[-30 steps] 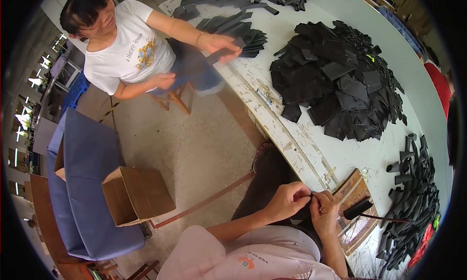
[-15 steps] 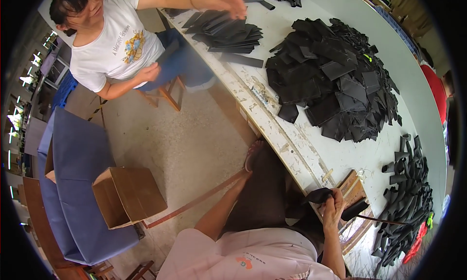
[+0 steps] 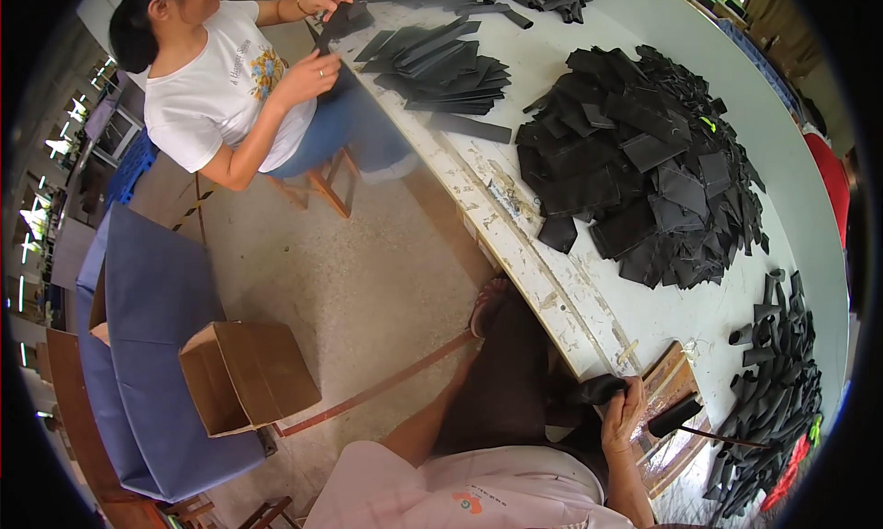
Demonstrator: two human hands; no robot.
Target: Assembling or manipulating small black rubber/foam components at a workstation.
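Right hand [image 3: 624, 411]: I see its fingers closed around a black piece [image 3: 596, 387] at the table edge [image 3: 543, 290].
Piece: points left from the fingers.
Left hand: hidden below the table; grip unknowable.

The left hand [image 3: 460, 382] was hidden below the table edge [image 3: 543, 290]; the right hand [image 3: 624, 409] covered part of a black piece [image 3: 596, 388].

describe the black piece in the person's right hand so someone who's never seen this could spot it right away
Follow the long white table down its chipped near edge to the bottom, where the right hand grips a small black piece. Unlike the flat pieces heaped in the big pile, it is curled up and held off the table.
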